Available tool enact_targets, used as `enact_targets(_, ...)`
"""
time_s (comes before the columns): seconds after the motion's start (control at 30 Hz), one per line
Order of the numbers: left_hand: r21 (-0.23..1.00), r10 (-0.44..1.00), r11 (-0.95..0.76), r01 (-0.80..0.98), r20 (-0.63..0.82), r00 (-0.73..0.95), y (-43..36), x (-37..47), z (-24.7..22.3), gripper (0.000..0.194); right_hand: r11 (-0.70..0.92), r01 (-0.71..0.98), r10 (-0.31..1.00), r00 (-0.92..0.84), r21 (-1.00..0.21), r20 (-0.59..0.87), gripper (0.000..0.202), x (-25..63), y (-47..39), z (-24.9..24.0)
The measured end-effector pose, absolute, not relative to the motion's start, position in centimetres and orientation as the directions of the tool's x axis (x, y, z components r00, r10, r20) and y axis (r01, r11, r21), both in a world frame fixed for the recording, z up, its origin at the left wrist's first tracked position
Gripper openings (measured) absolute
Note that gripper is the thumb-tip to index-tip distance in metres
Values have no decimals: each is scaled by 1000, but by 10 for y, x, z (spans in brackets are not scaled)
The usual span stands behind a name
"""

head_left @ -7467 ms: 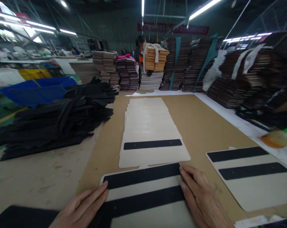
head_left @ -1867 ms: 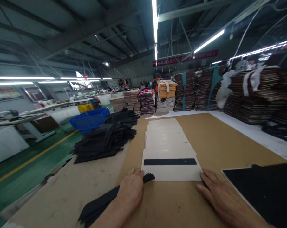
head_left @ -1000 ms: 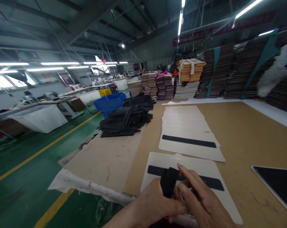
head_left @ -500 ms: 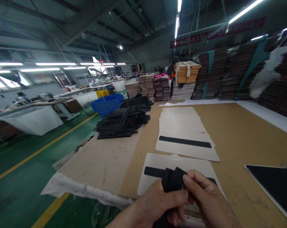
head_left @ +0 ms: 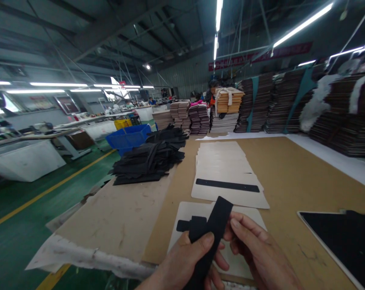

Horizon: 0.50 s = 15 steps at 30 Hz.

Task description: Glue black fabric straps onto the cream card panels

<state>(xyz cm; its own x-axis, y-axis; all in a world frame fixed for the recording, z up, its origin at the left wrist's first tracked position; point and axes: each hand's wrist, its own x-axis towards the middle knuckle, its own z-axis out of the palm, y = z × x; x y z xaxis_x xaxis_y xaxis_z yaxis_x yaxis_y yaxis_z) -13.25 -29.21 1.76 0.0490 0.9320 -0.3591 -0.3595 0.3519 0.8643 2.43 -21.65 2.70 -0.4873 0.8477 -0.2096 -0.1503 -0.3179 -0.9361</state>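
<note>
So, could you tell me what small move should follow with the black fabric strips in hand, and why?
Probably peel one black fabric strip free with the right hand: the left hand grips several, and the cream card panel below carries one strip only.

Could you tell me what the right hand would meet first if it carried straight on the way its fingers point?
The right hand points up-left, fingertips already at the black strip that the left hand pinches. Going on, it would press that strip first; the cream panel lies beneath, though depth is unclear.
</note>
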Motion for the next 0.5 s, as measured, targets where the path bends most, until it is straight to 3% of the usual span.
enact_targets(0.2, 886, 939, 331, -325, -343, 21, -291, -140, 16, 71, -273, -136, 876, -443, -952, -188, 49, 19, -216, 29)
enact_targets(0.5, 886, 935, 332, -324, -355, -12, -292, -148, 20, 74, -173, -246, 964, -240, -954, -113, 44, 22, -208, 34)
